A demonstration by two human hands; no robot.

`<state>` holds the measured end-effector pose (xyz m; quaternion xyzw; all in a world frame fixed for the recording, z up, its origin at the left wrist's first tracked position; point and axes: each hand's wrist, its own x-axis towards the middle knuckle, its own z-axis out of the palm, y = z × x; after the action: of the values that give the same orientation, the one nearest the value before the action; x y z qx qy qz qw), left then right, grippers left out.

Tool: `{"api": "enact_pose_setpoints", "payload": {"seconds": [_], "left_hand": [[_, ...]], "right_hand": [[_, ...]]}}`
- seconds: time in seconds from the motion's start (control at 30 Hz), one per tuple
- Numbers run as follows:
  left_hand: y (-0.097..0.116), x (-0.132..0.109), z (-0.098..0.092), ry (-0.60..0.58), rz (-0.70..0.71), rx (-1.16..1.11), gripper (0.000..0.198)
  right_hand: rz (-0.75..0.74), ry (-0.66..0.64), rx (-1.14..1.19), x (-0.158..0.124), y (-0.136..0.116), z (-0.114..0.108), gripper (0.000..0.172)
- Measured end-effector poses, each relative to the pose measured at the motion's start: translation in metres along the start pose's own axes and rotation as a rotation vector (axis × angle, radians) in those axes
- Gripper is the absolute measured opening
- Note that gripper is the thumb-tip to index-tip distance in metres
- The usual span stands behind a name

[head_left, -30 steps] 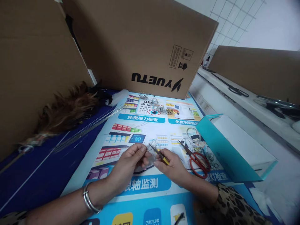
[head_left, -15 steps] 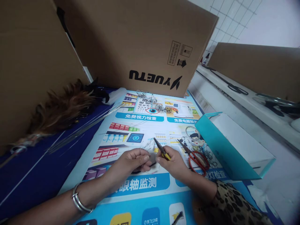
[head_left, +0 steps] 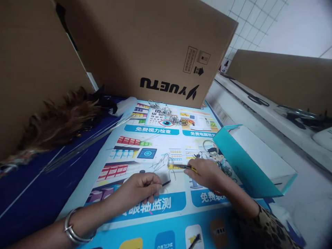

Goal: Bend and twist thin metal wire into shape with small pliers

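Over the printed sheet point(head_left: 173, 204), here's the left hand point(head_left: 145, 186), thumb and curled fingers pinching one end of a thin dark stick point(head_left: 166, 183) that pokes out to the right, just above the sheet's picture side. Across from it, the right hand point(head_left: 203, 171), fingers wrapped tight round a slim tool point(head_left: 187, 167) with yellow on its grip, its dark tip pointing left! That tip sits right by a bent wire point(head_left: 172, 174); whether they touch, I can't tell. Just behind, loose wire pieces point(head_left: 161, 163) lie scattered. Under the right forearm peeks a red handle point(head_left: 217, 192); beside it stands an open teal box point(head_left: 255, 166), and farther back, a wire heap point(head_left: 168, 116) before the big carton point(head_left: 160, 52).
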<state>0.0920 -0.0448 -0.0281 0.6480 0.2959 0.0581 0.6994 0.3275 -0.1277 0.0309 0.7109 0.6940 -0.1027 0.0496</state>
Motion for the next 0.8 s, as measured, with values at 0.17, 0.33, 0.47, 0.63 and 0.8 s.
{"api": "enact_pose_setpoints", "payload": {"seconds": [0.17,0.33,0.47,0.63,0.8], "left_hand": [[-0.001,0.001,0.0,-0.022,0.03,0.071,0.019],[0.002,0.0,0.001,-0.027,0.036,0.1,0.02],[0.004,-0.001,0.001,-0.029,0.03,0.109,0.02],[0.006,-0.002,0.002,-0.01,0.037,0.098,0.02],[0.009,-0.003,0.002,-0.003,0.024,0.066,0.021]], "right_hand": [[-0.054,-0.052,-0.134,-0.009,-0.008,0.001,0.041],[-0.041,0.006,-0.253,-0.015,-0.027,0.006,0.033],[-0.018,0.091,-0.354,-0.017,-0.038,0.013,0.029],[-0.006,0.151,-0.383,-0.018,-0.042,0.021,0.031],[-0.021,0.146,-0.345,-0.017,-0.035,0.023,0.029]]}}
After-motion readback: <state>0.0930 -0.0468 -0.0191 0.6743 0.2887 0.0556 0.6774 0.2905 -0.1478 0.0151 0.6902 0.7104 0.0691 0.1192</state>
